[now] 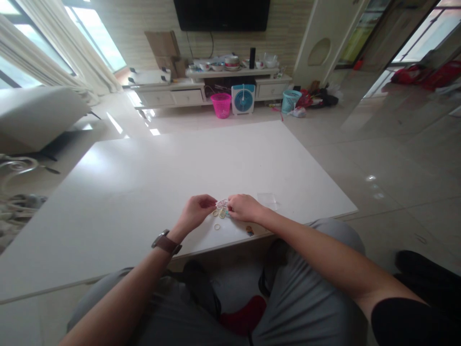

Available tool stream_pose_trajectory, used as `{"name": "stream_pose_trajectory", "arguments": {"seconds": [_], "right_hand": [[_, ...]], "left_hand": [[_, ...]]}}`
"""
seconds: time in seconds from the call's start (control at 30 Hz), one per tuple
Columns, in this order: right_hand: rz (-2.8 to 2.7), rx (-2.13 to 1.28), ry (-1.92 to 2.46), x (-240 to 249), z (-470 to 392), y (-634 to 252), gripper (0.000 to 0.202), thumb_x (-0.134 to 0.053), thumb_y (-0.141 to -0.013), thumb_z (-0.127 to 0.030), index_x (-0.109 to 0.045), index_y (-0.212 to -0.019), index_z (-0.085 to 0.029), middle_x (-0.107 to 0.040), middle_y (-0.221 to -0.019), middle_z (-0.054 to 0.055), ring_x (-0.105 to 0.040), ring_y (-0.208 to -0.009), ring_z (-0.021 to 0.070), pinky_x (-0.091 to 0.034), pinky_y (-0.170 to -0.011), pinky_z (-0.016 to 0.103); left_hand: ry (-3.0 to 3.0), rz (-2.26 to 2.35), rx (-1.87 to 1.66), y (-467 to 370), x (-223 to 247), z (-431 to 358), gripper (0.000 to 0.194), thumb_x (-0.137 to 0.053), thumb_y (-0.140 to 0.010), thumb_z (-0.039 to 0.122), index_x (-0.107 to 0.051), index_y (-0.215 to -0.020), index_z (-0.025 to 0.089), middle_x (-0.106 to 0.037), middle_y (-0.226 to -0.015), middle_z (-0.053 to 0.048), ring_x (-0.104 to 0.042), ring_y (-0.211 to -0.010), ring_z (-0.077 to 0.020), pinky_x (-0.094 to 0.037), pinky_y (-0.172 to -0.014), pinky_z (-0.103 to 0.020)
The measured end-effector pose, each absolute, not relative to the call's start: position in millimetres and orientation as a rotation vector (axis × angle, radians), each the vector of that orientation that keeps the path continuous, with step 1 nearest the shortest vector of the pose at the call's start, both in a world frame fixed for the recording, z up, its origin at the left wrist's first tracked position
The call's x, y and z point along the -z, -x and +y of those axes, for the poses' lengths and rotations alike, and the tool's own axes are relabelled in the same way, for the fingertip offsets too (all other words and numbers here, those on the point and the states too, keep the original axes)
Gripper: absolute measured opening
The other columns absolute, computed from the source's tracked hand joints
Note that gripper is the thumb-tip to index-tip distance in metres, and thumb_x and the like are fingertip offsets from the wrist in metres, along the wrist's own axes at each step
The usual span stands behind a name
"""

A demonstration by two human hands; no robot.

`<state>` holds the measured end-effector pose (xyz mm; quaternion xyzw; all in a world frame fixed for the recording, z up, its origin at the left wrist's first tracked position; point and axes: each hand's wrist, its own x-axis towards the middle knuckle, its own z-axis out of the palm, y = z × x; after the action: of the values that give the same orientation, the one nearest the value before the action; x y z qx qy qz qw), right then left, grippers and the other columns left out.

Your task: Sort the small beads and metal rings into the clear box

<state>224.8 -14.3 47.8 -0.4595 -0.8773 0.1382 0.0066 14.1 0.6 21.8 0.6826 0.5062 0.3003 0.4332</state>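
My left hand (200,208), with a watch on its wrist, has thumb and fingers drawn together at the left edge of a small pink-and-white patterned bunch (222,204). My right hand (245,207) is closed at the bunch's right side, its fingertips curled. What either hand pinches is too small to make out. Pale yellow rings (222,213) lie just below the bunch, between the hands, with a bit of teal beside the right fingers. Closer to the table's edge lies a single loose ring (216,227).
A small yellow-and-blue figure piece (249,231) lies near the front edge of the white table (154,178). Past my right hand is a clear flat box (267,200). Beyond the table stand a pink basket (221,106), a blue fan (243,100) and a light-blue basket (290,102).
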Motion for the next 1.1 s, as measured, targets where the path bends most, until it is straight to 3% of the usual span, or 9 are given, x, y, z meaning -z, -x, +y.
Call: {"name": "stream_pose_trajectory", "arguments": {"seconds": [0.27, 0.63, 0.87, 1.1], "right_hand": [[-2.537, -0.531, 1.408, -55.6, -1.2, -242.5, 0.016, -0.062, -0.083, -0.024, -0.075, -0.079, -0.017, -0.07, -0.088, 0.005, -0.058, -0.072, 0.0135, -0.038, -0.065, 0.024], [-2.525, -0.409, 1.501, -61.1, 5.2, -252.9, 0.016, -0.059, -0.087, -0.024, -0.074, -0.09, -0.021, -0.071, -0.098, 0.005, -0.063, -0.084, 0.0176, -0.039, -0.069, 0.026], [-2.536, -0.324, 1.527, -74.9, -4.4, -263.2, 0.015, -0.057, -0.088, -0.023, -0.072, -0.089, -0.021, -0.07, -0.098, 0.005, -0.062, -0.081, 0.0174, -0.037, -0.068, 0.027], [-2.587, -0.318, 1.521, -70.6, -8.1, -258.1, 0.017, -0.056, -0.09, -0.025, -0.072, -0.09, -0.021, -0.07, -0.098, 0.006, -0.062, -0.08, 0.018, -0.037, -0.068, 0.027]], "left_hand": [[-1.737, 1.332, -0.751, -12.1, -22.9, 0.1, 0.018, -0.067, -0.077, 0.029, -0.072, -0.087, 0.015, -0.074, -0.078, -0.006, -0.067, -0.072, -0.0178, -0.052, -0.066, -0.028], [-2.14, 1.411, -0.476, -4.2, -17.7, -0.9, 0.017, -0.062, -0.08, 0.031, -0.073, -0.086, 0.019, -0.069, -0.085, -0.006, -0.063, -0.073, -0.0185, -0.048, -0.069, -0.03], [-2.16, 1.398, -0.342, -5.6, -12.8, -0.9, 0.012, -0.059, -0.079, 0.025, -0.069, -0.078, 0.019, -0.064, -0.085, -0.005, -0.06, -0.072, -0.0175, -0.046, -0.07, -0.03], [-2.369, 1.379, -0.14, -10.8, -18.1, -8.7, 0.019, -0.045, -0.091, 0.022, -0.06, -0.08, 0.017, -0.06, -0.085, -0.008, -0.058, -0.072, -0.0181, -0.044, -0.068, -0.031]]}}
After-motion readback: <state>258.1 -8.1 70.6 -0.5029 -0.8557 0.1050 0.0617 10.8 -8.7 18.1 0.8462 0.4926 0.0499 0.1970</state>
